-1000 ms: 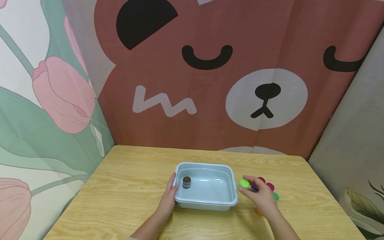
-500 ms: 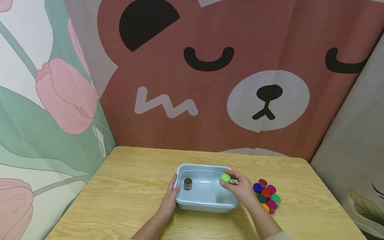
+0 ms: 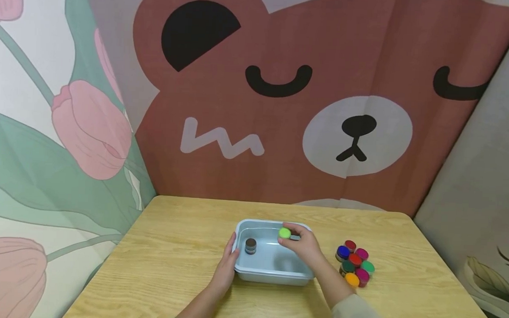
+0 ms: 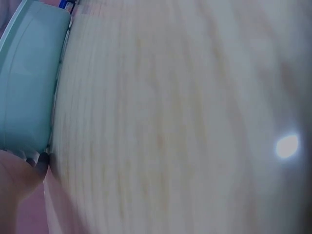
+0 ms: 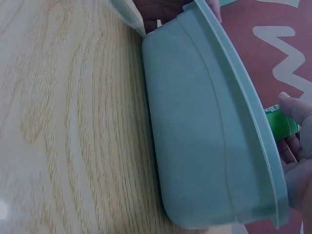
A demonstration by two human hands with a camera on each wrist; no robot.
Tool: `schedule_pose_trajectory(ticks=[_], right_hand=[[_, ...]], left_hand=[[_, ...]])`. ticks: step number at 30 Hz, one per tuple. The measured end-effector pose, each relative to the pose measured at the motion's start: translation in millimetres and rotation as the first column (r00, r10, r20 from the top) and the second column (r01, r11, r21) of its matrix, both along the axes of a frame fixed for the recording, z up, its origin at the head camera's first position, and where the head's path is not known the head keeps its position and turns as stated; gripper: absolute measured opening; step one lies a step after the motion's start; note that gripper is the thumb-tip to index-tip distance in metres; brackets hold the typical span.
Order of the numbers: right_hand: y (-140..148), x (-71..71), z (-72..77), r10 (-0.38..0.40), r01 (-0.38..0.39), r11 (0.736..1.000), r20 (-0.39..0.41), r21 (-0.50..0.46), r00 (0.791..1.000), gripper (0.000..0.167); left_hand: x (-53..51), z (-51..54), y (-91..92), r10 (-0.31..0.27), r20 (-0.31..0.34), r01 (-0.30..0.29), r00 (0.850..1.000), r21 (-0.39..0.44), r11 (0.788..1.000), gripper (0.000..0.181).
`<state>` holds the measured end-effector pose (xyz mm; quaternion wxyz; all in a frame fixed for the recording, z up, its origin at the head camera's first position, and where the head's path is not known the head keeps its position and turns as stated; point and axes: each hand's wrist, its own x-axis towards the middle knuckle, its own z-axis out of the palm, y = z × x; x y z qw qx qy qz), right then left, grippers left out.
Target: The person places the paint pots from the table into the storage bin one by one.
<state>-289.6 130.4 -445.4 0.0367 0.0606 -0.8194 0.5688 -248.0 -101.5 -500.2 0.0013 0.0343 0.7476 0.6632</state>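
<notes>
The right hand pinches a bright green pot over the blue tub. The left hand holds the tub's side. This looks like putting pots in; next calls for lowering it gently, then letting go.

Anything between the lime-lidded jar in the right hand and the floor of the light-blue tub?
Nothing visible. The right hand holds the lime-lidded jar over the light-blue tub; the brown-lidded jar stands off to the left inside. The hand hides part of the floor.
</notes>
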Motion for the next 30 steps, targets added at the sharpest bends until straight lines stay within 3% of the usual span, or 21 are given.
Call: schedule_pose_trajectory(ticks=[13, 22, 30], right_hand=[[-26.1, -11.0, -7.1, 0.017, -0.018, 0.997, 0.016, 0.074, 1.000, 0.048], [-37.7, -23.0, -9.1, 0.064, -0.072, 0.984, 0.053, 0.165, 0.996, 0.044], [-44.4, -33.9, -16.5, 0.113, -0.118, 0.972, 0.037, 0.205, 0.993, 0.045]], left_hand=[[1.3, -0.7, 1.6, 0.003, 0.012, -0.003, 1.000, -0.015, 1.000, 0.055], [0.3, -0.9, 1.1, -0.007, 0.010, 0.008, 1.000, -0.023, 1.000, 0.056], [-0.5, -0.2, -0.1, -0.019, 0.012, 0.019, 1.000, -0.010, 1.000, 0.056]])
